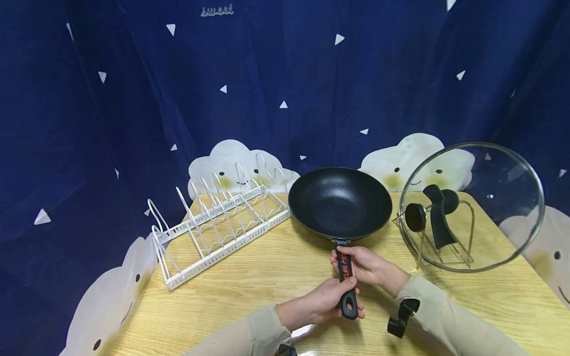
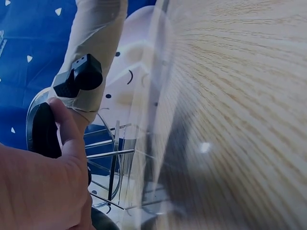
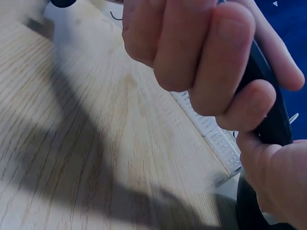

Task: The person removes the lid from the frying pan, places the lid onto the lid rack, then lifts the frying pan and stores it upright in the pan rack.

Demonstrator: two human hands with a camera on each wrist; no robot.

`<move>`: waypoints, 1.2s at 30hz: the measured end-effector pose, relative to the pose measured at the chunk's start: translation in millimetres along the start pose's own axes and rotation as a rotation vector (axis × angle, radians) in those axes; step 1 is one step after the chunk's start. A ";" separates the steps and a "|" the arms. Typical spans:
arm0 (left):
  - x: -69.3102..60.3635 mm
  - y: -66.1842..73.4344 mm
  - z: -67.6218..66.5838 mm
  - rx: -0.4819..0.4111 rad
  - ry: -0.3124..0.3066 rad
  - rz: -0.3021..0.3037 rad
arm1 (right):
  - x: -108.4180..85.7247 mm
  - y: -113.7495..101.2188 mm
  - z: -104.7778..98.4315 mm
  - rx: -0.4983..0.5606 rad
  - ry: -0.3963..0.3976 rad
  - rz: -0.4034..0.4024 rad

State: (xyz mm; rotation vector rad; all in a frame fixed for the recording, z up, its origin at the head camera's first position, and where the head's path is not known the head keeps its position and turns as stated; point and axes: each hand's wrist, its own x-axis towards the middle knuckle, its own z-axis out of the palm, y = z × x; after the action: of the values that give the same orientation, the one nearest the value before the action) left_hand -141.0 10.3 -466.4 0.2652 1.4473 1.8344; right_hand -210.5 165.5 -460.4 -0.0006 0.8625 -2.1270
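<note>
A black wok (image 1: 340, 202) is held above the wooden table, its open side facing me and its handle (image 1: 345, 277) pointing toward me. My left hand (image 1: 331, 299) grips the lower end of the handle, thumb on top. Nearer the pan, my right hand (image 1: 367, 267) grips the same handle, its thumb across the upper part. The right wrist view shows curled fingers (image 3: 220, 52) around the black handle (image 3: 273, 112). In the left wrist view, the left hand (image 2: 43, 187) is beside the black handle end (image 2: 42, 129).
At the left stands a white wire rack (image 1: 227, 237) with several upright dividers. On the right, a glass lid (image 1: 498, 232) with a metal rim leans upright in a small wire stand (image 1: 469, 237), near a black curved handle (image 1: 438, 217). A dark blue curtain (image 1: 285, 64) hangs behind the table (image 1: 213, 316).
</note>
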 end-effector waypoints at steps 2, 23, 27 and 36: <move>0.3 -0.5 0.2 -0.005 -0.004 0.001 | -0.1 -0.6 -0.4 0.006 0.004 -0.006; 5.5 -6.2 7.1 -0.023 0.022 0.008 | 2.0 3.2 3.6 0.072 0.049 -0.023; 7.2 -5.4 6.9 -0.030 0.005 -0.003 | 2.0 3.6 3.1 0.050 0.076 -0.044; 8.2 -5.4 10.0 -0.045 0.010 -0.005 | 1.0 5.0 -1.6 0.012 0.065 -0.065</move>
State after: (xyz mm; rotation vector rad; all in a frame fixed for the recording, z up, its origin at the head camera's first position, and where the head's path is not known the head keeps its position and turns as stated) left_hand -138.4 23.5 -470.3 0.2306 1.4102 1.8640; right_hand -208.2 163.6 -464.8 0.0481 0.8983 -2.2037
